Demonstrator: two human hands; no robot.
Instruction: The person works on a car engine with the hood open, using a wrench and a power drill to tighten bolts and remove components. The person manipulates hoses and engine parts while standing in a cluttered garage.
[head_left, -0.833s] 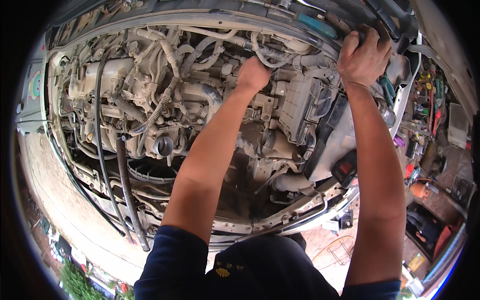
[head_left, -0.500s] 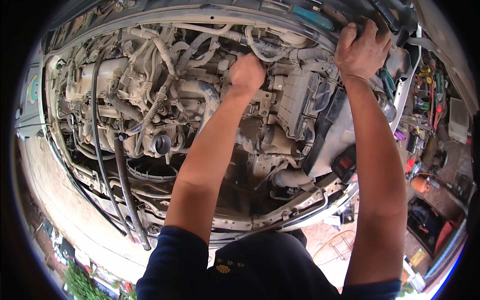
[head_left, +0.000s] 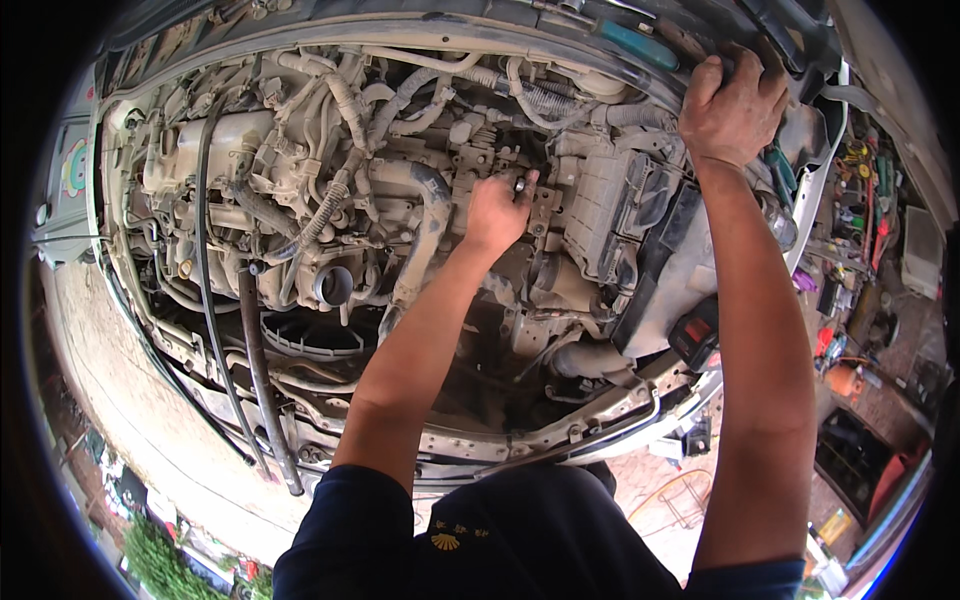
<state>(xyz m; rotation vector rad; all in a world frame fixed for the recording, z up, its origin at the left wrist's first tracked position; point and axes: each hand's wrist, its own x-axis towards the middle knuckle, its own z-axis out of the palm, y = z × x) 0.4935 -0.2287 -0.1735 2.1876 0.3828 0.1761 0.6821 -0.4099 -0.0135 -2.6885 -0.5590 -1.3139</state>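
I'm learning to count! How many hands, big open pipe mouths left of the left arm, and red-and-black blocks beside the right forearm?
Hands: 2, left hand and right hand
Pipe mouth: 1
Red-and-black block: 1
Total: 4

Bright daylight | ground [head_left: 130, 390] glaring | engine bay [head_left: 485, 365] partly shadowed | edges bent

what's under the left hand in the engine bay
Dusty engine parts show around the left hand, which grips a small metal piece. Whatever sits directly beneath the hand is covered and can't be seen.
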